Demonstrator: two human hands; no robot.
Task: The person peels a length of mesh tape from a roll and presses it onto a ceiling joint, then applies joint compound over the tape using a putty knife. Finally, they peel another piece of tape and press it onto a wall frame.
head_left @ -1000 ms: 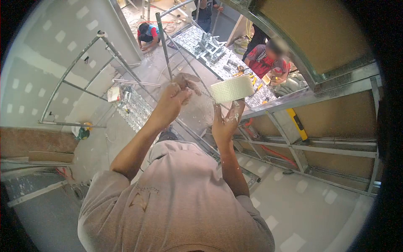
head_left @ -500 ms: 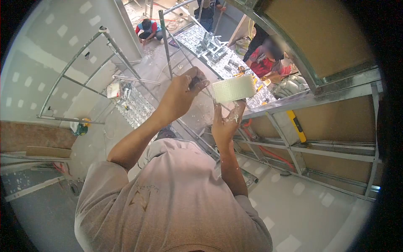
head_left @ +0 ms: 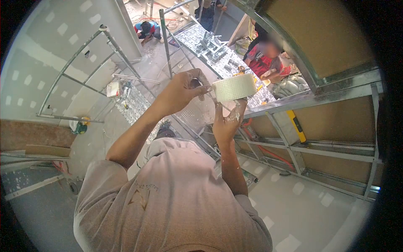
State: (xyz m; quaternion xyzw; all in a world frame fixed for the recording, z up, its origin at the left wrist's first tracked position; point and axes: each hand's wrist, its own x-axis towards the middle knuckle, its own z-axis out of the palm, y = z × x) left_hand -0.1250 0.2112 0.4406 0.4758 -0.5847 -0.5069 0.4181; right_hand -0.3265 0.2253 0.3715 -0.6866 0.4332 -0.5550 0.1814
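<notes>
A wide roll of pale mesh drywall tape is held up in front of my chest. My right hand grips it from below, fingers and thumb closed against its lower edge, with white smears on the skin. Left of the roll, my left hand pinches at the tape's loose end, thumb and fingertips pressed together close to the roll's side. A see-through strip of mesh seems to hang beneath my left hand. White dust marks those fingers too.
Scaffold rails stand at the left. Metal planks carrying metal pieces lie ahead. Steel wall framing runs along the right, with a yellow level on it. Other people, one in red, work beyond.
My left hand has shifted slightly, its fingertips now pinched together nearer the roll. The roll has stayed nearly in place. Beyond, the person in red has moved a little.
</notes>
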